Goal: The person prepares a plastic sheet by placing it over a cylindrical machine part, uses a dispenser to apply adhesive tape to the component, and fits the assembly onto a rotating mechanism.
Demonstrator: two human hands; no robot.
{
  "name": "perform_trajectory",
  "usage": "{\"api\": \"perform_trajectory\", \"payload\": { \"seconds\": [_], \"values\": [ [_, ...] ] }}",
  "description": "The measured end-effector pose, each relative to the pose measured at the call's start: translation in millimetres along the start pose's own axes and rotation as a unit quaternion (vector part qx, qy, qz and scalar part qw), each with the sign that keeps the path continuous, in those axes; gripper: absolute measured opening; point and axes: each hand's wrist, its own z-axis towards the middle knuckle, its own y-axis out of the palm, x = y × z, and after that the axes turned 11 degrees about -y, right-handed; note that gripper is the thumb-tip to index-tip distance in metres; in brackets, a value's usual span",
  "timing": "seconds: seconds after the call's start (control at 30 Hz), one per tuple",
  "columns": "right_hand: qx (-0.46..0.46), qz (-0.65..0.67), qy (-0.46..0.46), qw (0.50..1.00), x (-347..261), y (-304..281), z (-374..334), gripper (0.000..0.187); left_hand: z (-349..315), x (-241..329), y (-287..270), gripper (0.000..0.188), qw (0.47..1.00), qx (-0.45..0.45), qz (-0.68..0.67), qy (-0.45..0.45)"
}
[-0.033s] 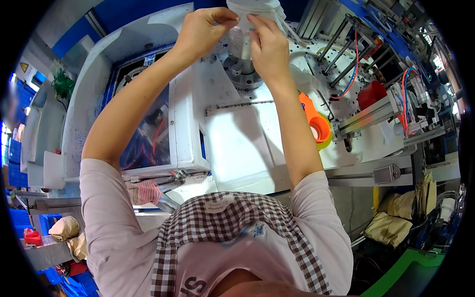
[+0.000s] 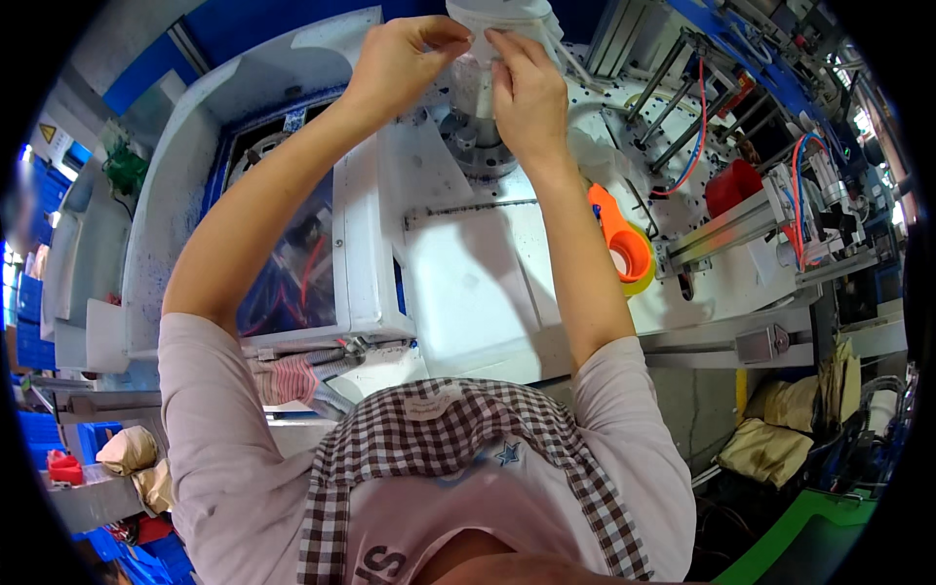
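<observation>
Spreading across the middle and right is a big white table (image 2: pixel 458 292), speckled with dark dots toward the back. On its left sits a big white box (image 2: pixel 366 244) with a see-through front. At the far back, a white tub (image 2: pixel 502 12) is right by both hands, over a round metal base (image 2: pixel 478 161). The left hand (image 2: pixel 402 58) has its thumb and fingers pinched narrow, beside the tub; I cannot tell if something tiny is in them. The right hand (image 2: pixel 531 97) is bent, with its fingers up in front of the tub; I cannot tell if it grips anything. Near the right forearm lie an orange tape holder (image 2: pixel 612 224) and, smaller, a thin black bent key (image 2: pixel 639 207).
</observation>
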Motion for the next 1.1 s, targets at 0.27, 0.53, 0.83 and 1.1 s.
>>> {"api": "perform_trajectory", "payload": {
  "seconds": [0.27, 0.53, 0.83, 1.1],
  "values": [
    [-0.061, -0.035, 0.090, 0.993, -8.5, 4.0, -7.0, 0.028, 2.1, 8.0, 6.6, 0.017, 0.997, 0.019, 0.051, 0.048],
    [-0.043, 0.172, 0.196, 0.964, -4.5, 8.6, -17.3, 0.030, 0.8, 9.1, 17.1, 0.018, 0.995, 0.036, 0.085, 0.031],
    [0.045, 0.292, 0.227, 0.928, -3.7, -16.2, -13.1, 0.023, -0.8, 17.8, 29.7, 0.022, 0.963, 0.018, 0.240, 0.119],
    [0.054, 0.284, 0.222, 0.931, 5.5, -10.5, -0.6, 0.020, 0.1, 4.5, 41.4, 0.023, 0.966, 0.006, 0.198, 0.169]
  ]
}}
